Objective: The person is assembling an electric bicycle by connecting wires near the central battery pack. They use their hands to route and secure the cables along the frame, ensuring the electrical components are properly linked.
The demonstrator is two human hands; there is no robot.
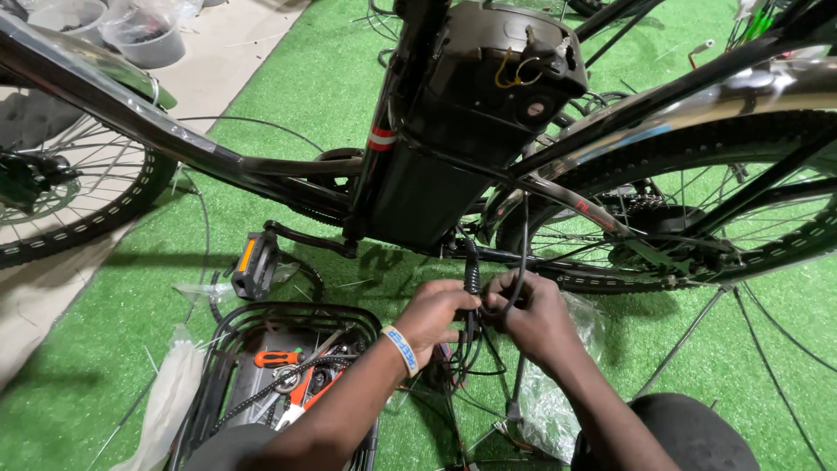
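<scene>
Black cables (472, 288) | left hand (433, 316), right hand (534, 318) grip clamped (fingertips hidden) | ends tangled, unclear

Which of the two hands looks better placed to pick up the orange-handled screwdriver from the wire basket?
Probably the left hand. It sits nearer the screwdriver in the basket at lower left. The right hand is farther off, across the black cables both hands grip.

Front wheel (61, 187) cut off by the left edge; rear wheel (697, 209) runs off the right edge. Fingertips of left hand (436, 314) and right hand (536, 318) hidden among the black cables (473, 301); the grip itself cannot be read. Wire basket (270, 384) contents partly buried, bottom edge cropped. Plastic tubs (113, 26) cut at top.
</scene>
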